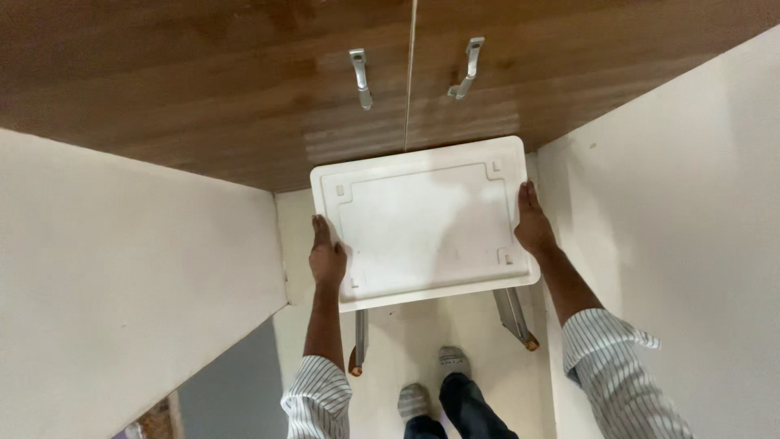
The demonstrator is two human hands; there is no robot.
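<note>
A small white table [422, 223] with a rectangular plastic top and folding metal legs is held out in front of me, seen from above. My left hand [327, 258] grips its left edge. My right hand [532, 228] grips its right edge. Both sleeves are striped. Two metal legs with brown tips [514, 317] hang below the top, near the pale floor. My feet in grey socks [431, 382] stand just behind the table.
A wooden cupboard [244, 89] with two doors and two metal handles [361, 77] stands straight ahead. White walls close in on the left [122, 276] and right [682, 211], leaving a narrow passage.
</note>
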